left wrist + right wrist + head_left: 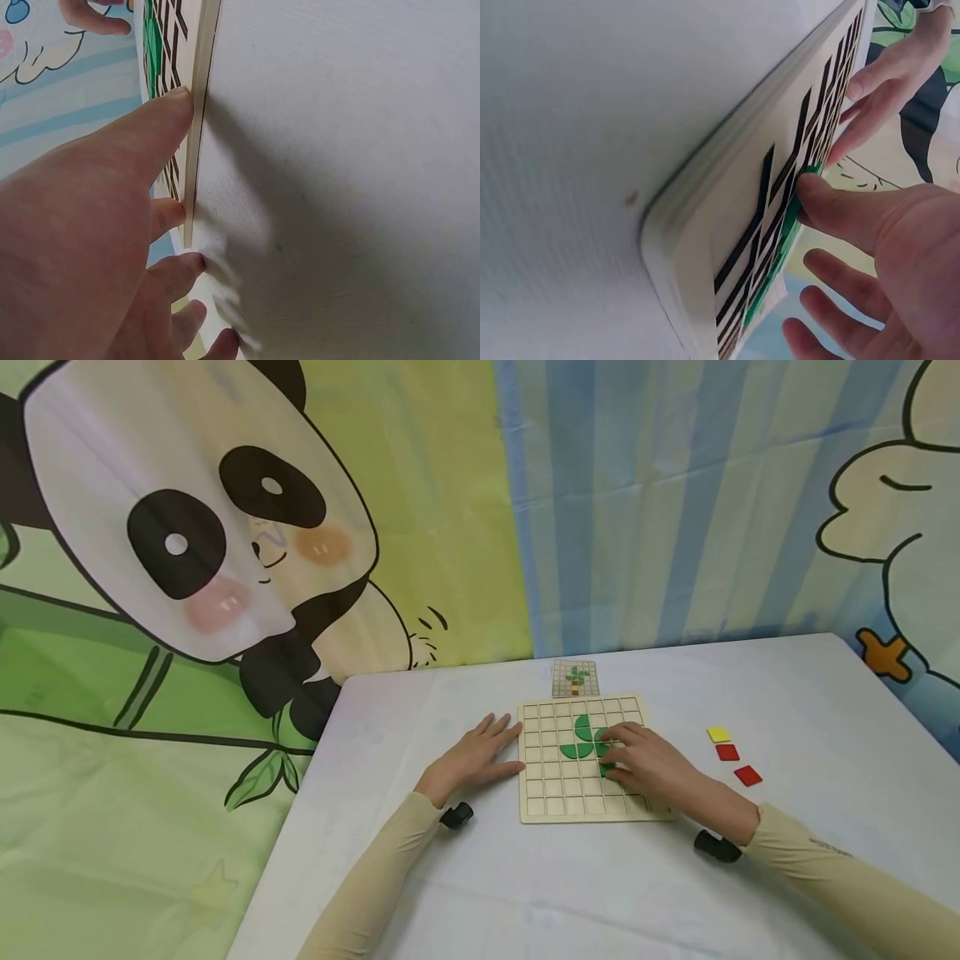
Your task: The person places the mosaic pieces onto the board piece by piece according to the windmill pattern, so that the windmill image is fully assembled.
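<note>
A pale wooden grid board (558, 810) lies on the table. Flat green rounded pieces (583, 727) sit near its middle, forming a clover-like shape. My left hand (476, 753) rests at the board's left edge with its fingers spread, and in the left wrist view its thumb (176, 101) touches the rim. Over the board's right half, my right hand (648, 762) pinches a green piece (790, 214) at the surface with its thumb and a fingertip close together. The other right fingers are spread loosely. My right hand partly covers the green pieces on that side.
Behind the board lies a small pattern card (575, 678) showing a green clover with coloured squares below. A yellow square (718, 735), a red square (727, 752) and another red square (747, 776) lie to the board's right. A printed cloth hangs behind the table.
</note>
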`<action>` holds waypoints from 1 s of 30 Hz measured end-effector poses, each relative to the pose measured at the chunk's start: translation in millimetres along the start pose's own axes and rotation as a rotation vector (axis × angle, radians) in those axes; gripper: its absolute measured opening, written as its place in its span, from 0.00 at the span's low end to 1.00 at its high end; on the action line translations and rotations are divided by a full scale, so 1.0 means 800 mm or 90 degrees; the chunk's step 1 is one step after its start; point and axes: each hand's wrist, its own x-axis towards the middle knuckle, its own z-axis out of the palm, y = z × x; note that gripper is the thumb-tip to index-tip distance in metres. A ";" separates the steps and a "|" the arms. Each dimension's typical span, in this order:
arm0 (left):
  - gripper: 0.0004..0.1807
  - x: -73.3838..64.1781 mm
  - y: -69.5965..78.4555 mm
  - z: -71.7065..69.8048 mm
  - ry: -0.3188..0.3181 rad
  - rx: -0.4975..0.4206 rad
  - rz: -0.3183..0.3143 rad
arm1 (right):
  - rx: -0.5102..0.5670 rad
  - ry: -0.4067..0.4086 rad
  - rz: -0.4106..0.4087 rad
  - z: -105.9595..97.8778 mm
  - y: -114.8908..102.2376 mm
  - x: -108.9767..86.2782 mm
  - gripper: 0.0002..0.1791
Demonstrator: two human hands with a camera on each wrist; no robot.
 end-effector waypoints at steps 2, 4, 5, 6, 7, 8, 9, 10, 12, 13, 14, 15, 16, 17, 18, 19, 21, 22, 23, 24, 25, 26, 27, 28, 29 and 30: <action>0.45 0.000 0.000 0.000 -0.003 -0.003 -0.003 | 0.004 0.009 0.005 0.001 -0.002 0.000 0.07; 0.45 0.000 0.000 0.000 -0.004 -0.006 -0.007 | 0.016 0.013 0.011 0.001 -0.003 0.000 0.07; 0.45 0.000 0.000 0.000 -0.004 -0.006 -0.008 | 0.022 0.014 0.015 0.001 -0.004 0.000 0.06; 0.45 0.001 0.000 0.000 -0.005 -0.005 -0.009 | 0.027 0.016 0.021 0.001 -0.004 -0.001 0.06; 0.45 0.001 0.000 0.000 -0.004 -0.006 -0.009 | 0.030 0.017 0.028 0.001 -0.005 -0.001 0.06; 0.45 0.001 0.000 0.000 -0.002 -0.007 -0.008 | 0.029 0.018 0.033 0.000 -0.005 -0.001 0.06; 0.45 0.001 0.001 0.001 -0.001 -0.008 -0.008 | 0.026 0.018 0.038 0.000 -0.005 -0.001 0.06; 0.45 0.001 0.001 0.001 0.000 -0.010 -0.007 | 0.025 0.016 0.044 0.000 -0.005 0.000 0.06; 0.45 0.001 0.000 0.002 0.000 -0.010 -0.010 | 0.030 0.010 0.050 0.000 -0.004 0.001 0.06; 0.44 0.000 0.000 0.002 0.001 -0.012 -0.011 | 0.035 0.004 0.051 -0.001 -0.004 0.001 0.05; 0.44 0.000 0.000 0.003 0.001 -0.013 -0.013 | 0.043 -0.003 0.051 -0.002 -0.004 0.000 0.05; 0.44 -0.001 0.000 0.004 0.001 -0.013 -0.014 | 0.052 -0.009 0.053 -0.003 -0.003 -0.001 0.05; 0.44 -0.001 0.000 0.004 0.001 -0.012 -0.015 | 0.066 -0.017 0.059 -0.006 -0.001 -0.003 0.06; 0.44 -0.001 -0.001 0.005 0.001 -0.011 -0.017 | 0.075 -0.026 0.074 -0.010 0.003 -0.006 0.07; 0.44 -0.002 -0.001 0.005 0.002 -0.012 -0.017 | 0.077 -0.025 0.088 -0.015 0.009 -0.010 0.08; 0.44 -0.002 -0.001 0.005 0.003 -0.013 -0.016 | 0.075 -0.024 0.108 -0.021 0.017 -0.016 0.08; 0.44 -0.002 -0.001 0.006 0.003 -0.014 -0.014 | 0.057 -0.018 0.168 -0.035 0.037 -0.031 0.10; 0.45 -0.002 0.000 0.005 0.003 -0.016 -0.014 | 0.042 -0.019 0.212 -0.043 0.048 -0.040 0.13; 0.44 -0.002 -0.001 0.005 0.004 -0.016 -0.012 | 0.020 -0.020 0.261 -0.049 0.058 -0.050 0.16; 0.44 -0.002 -0.001 0.005 0.004 -0.015 -0.011 | -0.002 -0.024 0.307 -0.055 0.067 -0.060 0.20; 0.44 -0.003 -0.002 0.004 0.003 -0.011 -0.011 | -0.024 -0.039 0.353 -0.061 0.074 -0.070 0.24; 0.45 -0.003 -0.002 0.004 0.003 -0.007 -0.011 | -0.043 -0.059 0.395 -0.064 0.079 -0.079 0.26; 0.45 -0.003 -0.003 0.003 0.002 0.000 -0.011 | -0.050 -0.080 0.434 -0.067 0.083 -0.087 0.27; 0.44 -0.003 -0.003 0.002 0.004 0.003 -0.011 | -0.053 -0.101 0.464 -0.068 0.086 -0.094 0.28; 0.44 -0.003 -0.004 0.001 0.006 0.006 -0.009 | -0.053 -0.115 0.481 -0.068 0.088 -0.099 0.27; 0.44 -0.004 -0.004 0.000 0.007 0.005 -0.008 | -0.050 -0.125 0.492 -0.069 0.089 -0.102 0.26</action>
